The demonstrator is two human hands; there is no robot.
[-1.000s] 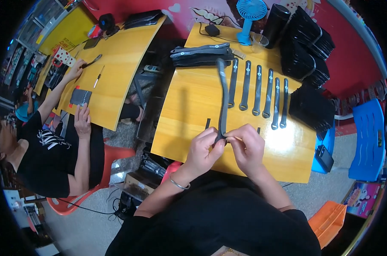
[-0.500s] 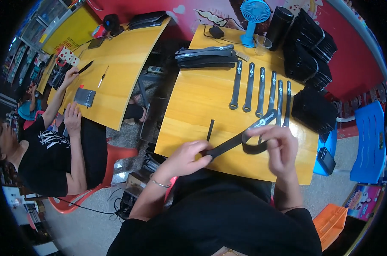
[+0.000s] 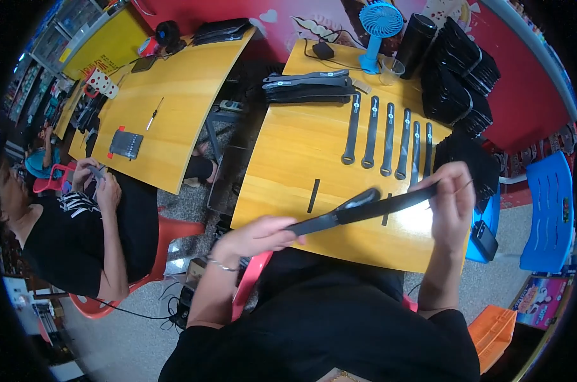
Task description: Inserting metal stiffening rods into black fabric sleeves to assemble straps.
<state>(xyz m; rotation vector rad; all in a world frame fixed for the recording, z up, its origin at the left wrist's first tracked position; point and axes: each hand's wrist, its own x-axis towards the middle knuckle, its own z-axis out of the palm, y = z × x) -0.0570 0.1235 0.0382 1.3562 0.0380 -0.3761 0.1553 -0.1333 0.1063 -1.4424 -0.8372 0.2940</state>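
Note:
A long black strap (image 3: 390,205) stretches above the table's front part, between my two hands. My left hand (image 3: 260,235) is closed on its left end, and my right hand (image 3: 452,197) grips the other end, higher up and to the right. Part of the strap is doubled back, with a rounded tip showing behind it. Below lie narrow black strips (image 3: 314,195), one near the left hand and one under the strap. Beyond them, several grey-black straps (image 3: 389,140) with rounded, slotted ends lie side by side. The rightmost ones run close to my right hand.
A pile of straps (image 3: 310,89) lies at the table's far left. A blue fan (image 3: 381,25), a clear cup (image 3: 391,69) and a black cylinder (image 3: 418,41) stand at the back. Bundled black goods (image 3: 457,89) line the right edge. A co-worker (image 3: 65,223) sits at the left table (image 3: 167,127).
My right hand has moved right and up, drawing the strap out from a curled loop to nearly straight. My left hand has shifted slightly left. The co-worker's hands have come together.

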